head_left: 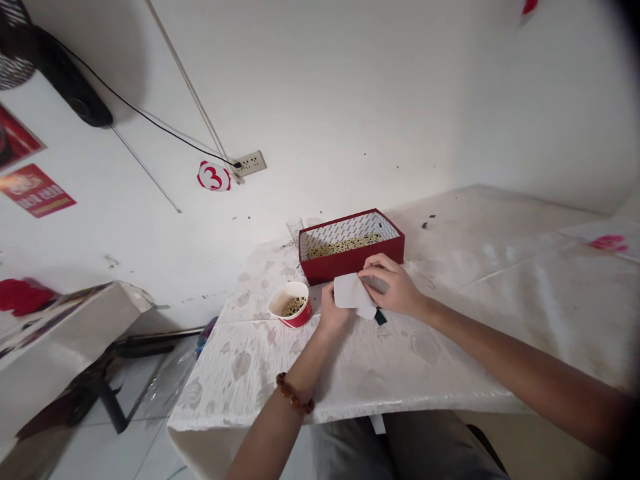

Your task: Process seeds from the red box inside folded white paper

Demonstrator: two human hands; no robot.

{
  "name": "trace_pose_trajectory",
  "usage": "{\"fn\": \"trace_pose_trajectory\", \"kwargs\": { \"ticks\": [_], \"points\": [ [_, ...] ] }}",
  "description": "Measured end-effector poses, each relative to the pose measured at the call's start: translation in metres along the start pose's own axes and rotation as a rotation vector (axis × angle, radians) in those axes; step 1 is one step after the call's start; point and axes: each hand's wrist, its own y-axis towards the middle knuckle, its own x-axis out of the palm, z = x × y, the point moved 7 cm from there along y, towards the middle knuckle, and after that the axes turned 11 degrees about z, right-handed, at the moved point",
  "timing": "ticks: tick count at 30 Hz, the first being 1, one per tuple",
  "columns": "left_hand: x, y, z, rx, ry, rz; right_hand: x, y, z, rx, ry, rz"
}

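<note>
A small white piece of paper or card (351, 293) with rounded corners is held over the table in front of the red box. My left hand (334, 312) grips its left side, with most of the fingers hidden behind it. At its upper right edge my right hand (387, 283) pinches, fingers curled together. Behind both hands stands a long dark red box (350, 260), open at the top, lined in patterned white and holding small pale and dark bits. To the left is a red and white paper tub (300, 319) with similar bits inside. A small dark scrap (381, 317) lies by my right hand.
A clear glass (295, 230) stands behind the box's left end. The table (240, 393) has a pale patterned cover and meets the white wall. Dark flecks (426, 223) lie right of the box. Another covered table (95, 313) is at far left.
</note>
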Motion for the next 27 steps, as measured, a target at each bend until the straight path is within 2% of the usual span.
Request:
{"fn": "trace_pose_trajectory", "kwargs": {
  "ticks": [3,8,11,16,20,25,27],
  "points": [
    [0.005,0.000,0.003,-0.034,-0.071,-0.057,-0.001,0.001,-0.002,0.006,0.032,0.013],
    [0.011,-0.002,-0.008,-0.304,-0.213,-0.057,-0.001,0.002,-0.003,-0.016,0.053,-0.002],
    [0.013,-0.006,-0.011,-0.391,-0.269,-0.060,-0.002,0.003,-0.005,-0.033,0.048,-0.007],
    [0.016,-0.007,-0.005,-0.346,-0.249,-0.089,-0.003,0.003,-0.003,-0.055,0.008,-0.006],
    [0.015,-0.007,-0.009,-0.293,-0.188,-0.116,-0.003,0.003,0.000,-0.065,-0.046,-0.017],
    [-0.002,-0.003,-0.016,-0.240,-0.078,0.063,0.000,0.002,0.000,-0.057,-0.102,-0.066],
    [0.004,-0.004,-0.014,-0.268,-0.104,-0.015,0.001,0.002,0.000,-0.044,-0.079,-0.068]
  ]
}}
